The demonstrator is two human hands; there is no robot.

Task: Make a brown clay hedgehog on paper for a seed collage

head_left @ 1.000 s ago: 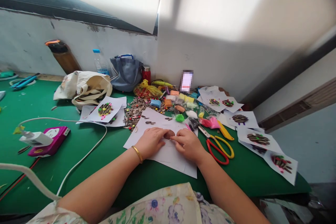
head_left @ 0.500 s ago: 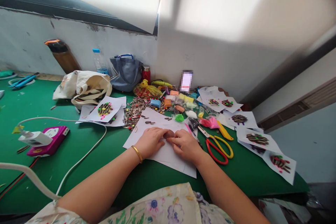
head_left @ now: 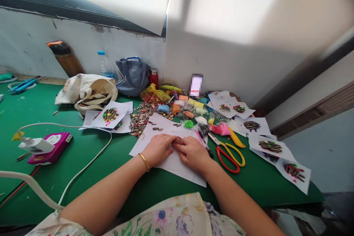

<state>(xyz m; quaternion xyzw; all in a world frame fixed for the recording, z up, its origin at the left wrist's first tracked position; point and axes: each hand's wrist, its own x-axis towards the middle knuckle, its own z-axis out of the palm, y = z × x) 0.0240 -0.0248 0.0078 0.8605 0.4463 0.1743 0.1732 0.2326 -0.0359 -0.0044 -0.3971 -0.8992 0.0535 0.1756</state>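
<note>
Above a white sheet of paper (head_left: 179,174), my left hand (head_left: 159,150), with a gold bangle at the wrist, meets my right hand (head_left: 193,153). The fingertips of both are pinched together, and whatever lies between them is hidden by the fingers. A few striped sunflower seeds (head_left: 157,129) are scattered on the sheet's upper part, beyond the fingers. Just right of my right hand lie a pink and a black pen (head_left: 203,142). Farther right rest scissors (head_left: 234,154) with one red and one yellow handle.
A seed pile (head_left: 144,115) mixed with coloured bits lies behind the paper, beside packets of coloured clay (head_left: 176,108). Seed pictures on paper (head_left: 269,146) line the right edge. Left are a canvas bag (head_left: 83,88), a magenta box with charger (head_left: 52,149) and a white cable (head_left: 83,169).
My fingertips have shifted slightly and closed more tightly against each other. The view has moved very little; the other things stay where they were.
</note>
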